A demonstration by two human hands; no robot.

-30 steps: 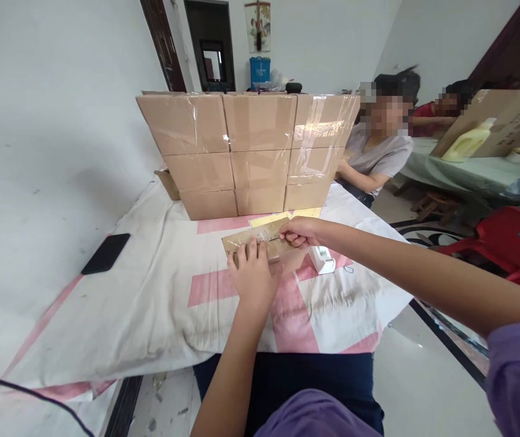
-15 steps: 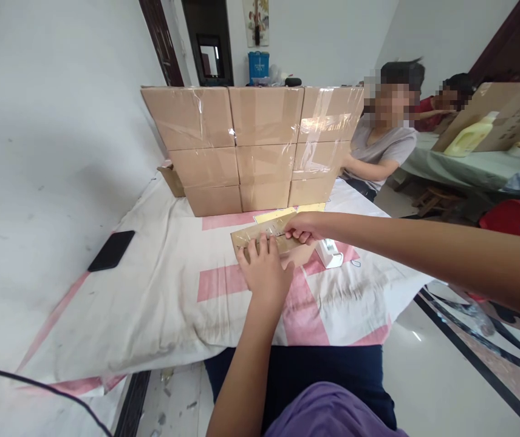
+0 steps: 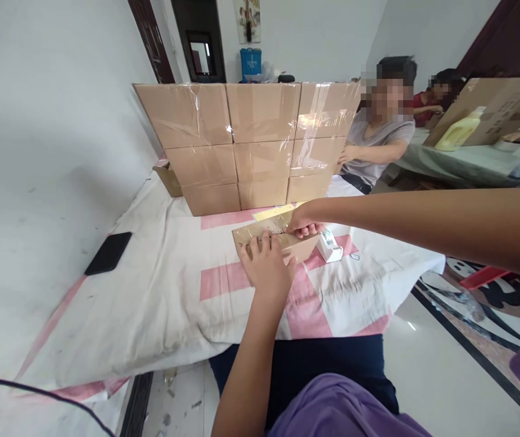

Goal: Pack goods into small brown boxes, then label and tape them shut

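Observation:
A small cardboard box [image 3: 303, 249] lies on the cloth-covered table in front of me, with clear tape shining on its top. My left hand [image 3: 266, 258] rests on the box's near left part, fingers spread and flat, steadying contact along the top edge. My right hand [image 3: 304, 221] is closed in a fist at the top seam, toward the right end. Whatever its fingers may grip is hidden. Just right of the box stands a white tape dispenser [image 3: 330, 247]. Behind it, a yellow sheet [image 3: 273, 212] shows partly.
A wall of taped cardboard boxes [image 3: 260, 161] stands at the table's back. A black phone-like slab [image 3: 109, 253] lies at left on the patterned tablecloth [image 3: 164, 285]. Across the table, a person's hand [image 3: 347, 153] touches the stack. A yellow bottle [image 3: 460, 130] stands on another table.
My right forearm has swung up a little, and the fist has shifted slightly right along the box top. My left hand stays on the box. The camera view has shifted slightly.

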